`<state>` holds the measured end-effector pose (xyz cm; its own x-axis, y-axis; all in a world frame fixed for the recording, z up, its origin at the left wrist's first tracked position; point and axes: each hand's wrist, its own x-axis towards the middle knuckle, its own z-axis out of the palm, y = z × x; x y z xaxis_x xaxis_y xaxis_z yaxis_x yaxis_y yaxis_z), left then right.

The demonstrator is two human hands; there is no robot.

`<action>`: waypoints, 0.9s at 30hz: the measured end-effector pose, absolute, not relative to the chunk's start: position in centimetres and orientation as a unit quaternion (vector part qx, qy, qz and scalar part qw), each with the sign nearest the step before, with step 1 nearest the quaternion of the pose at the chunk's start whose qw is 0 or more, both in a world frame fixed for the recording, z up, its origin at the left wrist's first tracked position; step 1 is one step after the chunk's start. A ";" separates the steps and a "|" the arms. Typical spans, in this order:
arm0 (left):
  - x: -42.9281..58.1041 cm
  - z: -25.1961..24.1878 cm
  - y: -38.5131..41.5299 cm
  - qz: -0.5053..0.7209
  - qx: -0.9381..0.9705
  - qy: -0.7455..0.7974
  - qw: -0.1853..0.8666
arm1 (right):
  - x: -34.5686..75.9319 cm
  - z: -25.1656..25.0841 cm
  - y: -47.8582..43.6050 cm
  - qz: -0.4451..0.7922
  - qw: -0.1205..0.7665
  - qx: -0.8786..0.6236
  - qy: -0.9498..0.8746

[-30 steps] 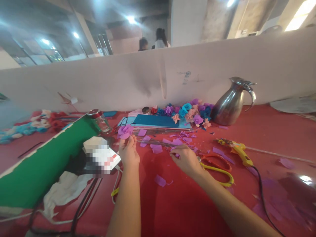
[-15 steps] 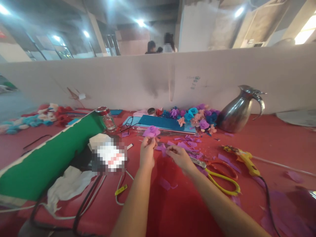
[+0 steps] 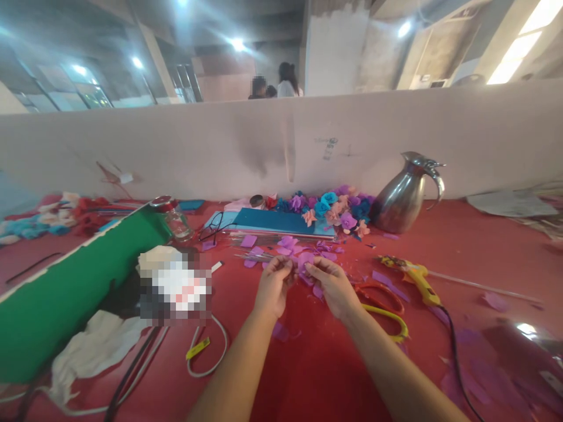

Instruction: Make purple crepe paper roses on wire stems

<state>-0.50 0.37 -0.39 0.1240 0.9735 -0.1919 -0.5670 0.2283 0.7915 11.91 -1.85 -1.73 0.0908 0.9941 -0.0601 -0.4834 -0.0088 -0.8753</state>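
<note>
My left hand (image 3: 276,286) is closed, its thumb and fingers pinched just above the red table, holding the purple paper flower, whose stem is hidden. Close beside it, my right hand (image 3: 332,286) pinches a purple paper petal (image 3: 305,262) between thumb and fingers. The paper fills the gap between both sets of fingertips, so flower and petal are hard to tell apart. Purple paper scraps (image 3: 288,243) lie or stand just beyond the hands. Scissors with one yellow handle (image 3: 393,321) and one red handle (image 3: 387,291) lie partly behind my right hand.
A yellow glue gun (image 3: 420,281) and a steel jug (image 3: 402,196) stand or lie at right. Finished paper flowers (image 3: 336,206) are heaped beside a blue sheet (image 3: 277,220). At left are a glass jar (image 3: 176,223), a green box (image 3: 74,299), crumpled tissue (image 3: 94,351) and cables (image 3: 220,346).
My left hand has moved right and tilted, bringing the flower down from upright. My right hand has come up against it with a petal. The view has turned slightly right.
</note>
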 end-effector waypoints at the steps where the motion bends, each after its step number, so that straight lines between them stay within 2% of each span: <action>1: -0.5 -0.5 0.4 0.550 0.271 0.356 0.705 | 11.9 -1.6 -1.9 0.585 0.625 -0.395 -0.334; 18: 0.3 -0.7 -0.2 0.520 0.288 0.308 0.743 | 11.5 -3.6 -0.9 0.338 0.687 -0.448 -0.461; 27: 0.7 0.0 -0.8 0.523 0.297 0.315 0.734 | 11.3 -2.3 -1.4 0.207 0.719 -0.451 -0.487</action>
